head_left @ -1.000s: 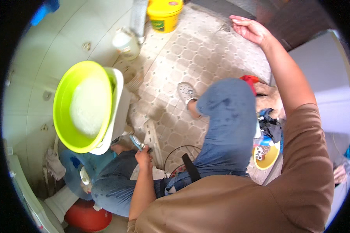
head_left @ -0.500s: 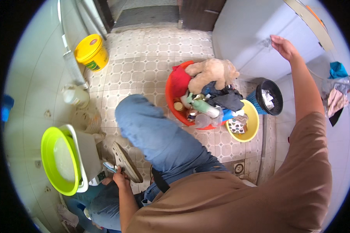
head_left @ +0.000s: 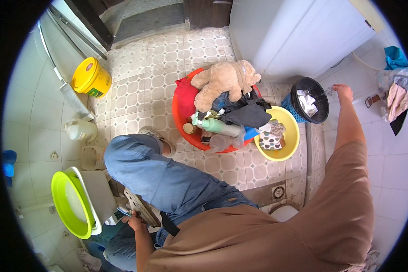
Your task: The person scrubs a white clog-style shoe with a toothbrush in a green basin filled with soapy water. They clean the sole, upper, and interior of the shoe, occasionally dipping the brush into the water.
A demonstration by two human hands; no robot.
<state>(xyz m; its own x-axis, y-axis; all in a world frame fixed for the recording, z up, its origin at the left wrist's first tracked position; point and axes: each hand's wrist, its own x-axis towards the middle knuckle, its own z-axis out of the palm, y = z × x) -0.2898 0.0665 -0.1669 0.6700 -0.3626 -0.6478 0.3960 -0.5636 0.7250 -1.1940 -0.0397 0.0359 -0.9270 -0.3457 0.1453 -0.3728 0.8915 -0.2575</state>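
My right hand (head_left: 343, 92) is stretched out to the far right, its fingers pinched on a small, wispy see-through scrap (head_left: 329, 91). I cannot tell what kind of scrap it is. It hangs by the right rim of a blue slatted bin (head_left: 287, 107) with a black liner and white crumpled paper (head_left: 307, 103) inside. Low on the left, beside my bent knee, my left hand (head_left: 134, 221) is closed around a blue-and-white brush (head_left: 124, 211). A pale clog (head_left: 140, 206) lies just beyond that hand, partly hidden by my leg.
An orange tub (head_left: 180, 119) holds a teddy bear (head_left: 224, 81), bottles and dark cloth. Next to it stands a yellow basin (head_left: 294, 138). A lime-green basin (head_left: 59, 204) is at left, and a yellow bucket (head_left: 97, 84) farther off. Behind the bin rises a white cabinet (head_left: 294, 41).
My right hand has come down from in front of the white cabinet to beside the bin, with the scrap still pinched. The view has shifted; my left hand keeps the brush.
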